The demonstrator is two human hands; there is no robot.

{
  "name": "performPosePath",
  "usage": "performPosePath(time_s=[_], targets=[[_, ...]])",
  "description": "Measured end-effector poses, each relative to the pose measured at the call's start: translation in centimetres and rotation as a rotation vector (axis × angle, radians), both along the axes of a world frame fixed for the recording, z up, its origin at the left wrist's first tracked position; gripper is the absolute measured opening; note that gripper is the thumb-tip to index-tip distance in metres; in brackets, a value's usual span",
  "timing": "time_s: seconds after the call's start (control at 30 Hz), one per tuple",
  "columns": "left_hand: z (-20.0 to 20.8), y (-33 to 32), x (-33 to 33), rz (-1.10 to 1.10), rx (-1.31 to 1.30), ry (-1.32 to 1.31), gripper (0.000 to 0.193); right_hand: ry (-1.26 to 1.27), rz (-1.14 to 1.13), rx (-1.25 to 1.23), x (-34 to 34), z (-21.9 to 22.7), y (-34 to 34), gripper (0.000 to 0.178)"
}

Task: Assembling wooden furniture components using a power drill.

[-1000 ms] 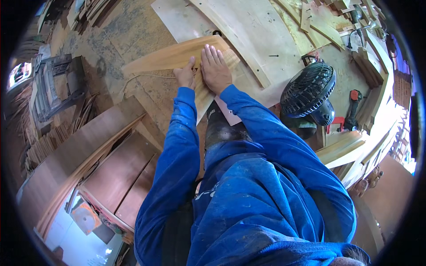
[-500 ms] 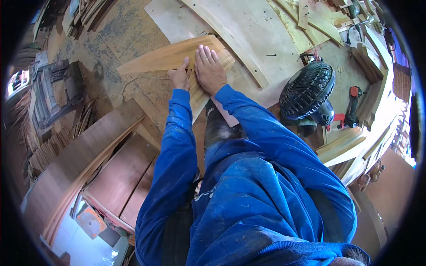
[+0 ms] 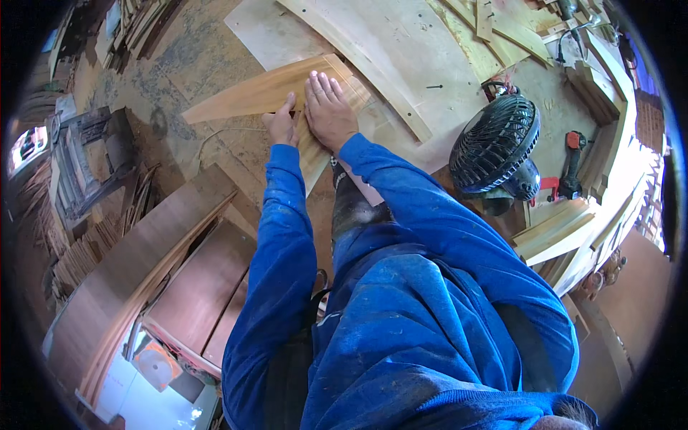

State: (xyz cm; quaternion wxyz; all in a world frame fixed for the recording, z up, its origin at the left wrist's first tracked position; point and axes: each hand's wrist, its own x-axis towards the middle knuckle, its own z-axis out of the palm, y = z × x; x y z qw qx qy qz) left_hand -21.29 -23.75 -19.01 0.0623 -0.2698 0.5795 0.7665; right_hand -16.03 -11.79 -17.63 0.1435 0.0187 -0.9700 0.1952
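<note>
A flat, light-brown wooden piece [image 3: 244, 93] lies in front of me, tapering to a point at its left end. My right hand [image 3: 330, 115] rests flat on its wider part, fingers straight and close together. Just to the left, my left hand [image 3: 281, 127] is closed at the wood's near edge, thumb raised and the other fingers curled out of sight. Beneath the piece is a pale sheet panel [image 3: 258, 32]. A long curved wooden strip [image 3: 373, 79] lies on that panel, beyond my right hand.
A black fan [image 3: 494, 147] stands to the right, with a cordless power tool [image 3: 572, 165] farther right. Wood offcuts [image 3: 559, 233] are stacked near it. On the left are a brown panel [image 3: 143, 244] and a dark frame-like object [image 3: 89, 158]. A thin cord [image 3: 208, 136] crosses the dusty floor.
The whole view has shifted slightly. Both hands keep about the same places on the wooden piece.
</note>
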Motion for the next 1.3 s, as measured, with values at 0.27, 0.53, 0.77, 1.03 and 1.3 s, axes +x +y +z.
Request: performPosePath(time_s=[0.27,0.53,0.77,1.03,1.3], targets=[[-0.3,-0.2,-0.9,0.023,-0.023,0.035,0.042,0.033,0.001,-0.002,-0.9,0.0,0.0,0.047],[-1.0,-0.5,-1.6,-0.011,-0.006,0.067,0.035,0.046,-0.001,-0.003,-1.6,-0.1,-0.1,0.047],[-0.3,-0.5,-2.5,-0.008,0.043,0.022,0.039,0.041,0.001,-0.007,-2.5,-0.5,-0.2,0.052],[-1.0,-1.3,-3.4,-0.014,0.021,0.065,0.038,0.014,0.014,0.006,-3.3,-0.2,-0.5,0.051],[-2.3,-2.1,-4.5,-0.033,0.114,0.056,0.038,0.026,0.008,-0.019,-4.0,-0.4,-0.7,0.05]])
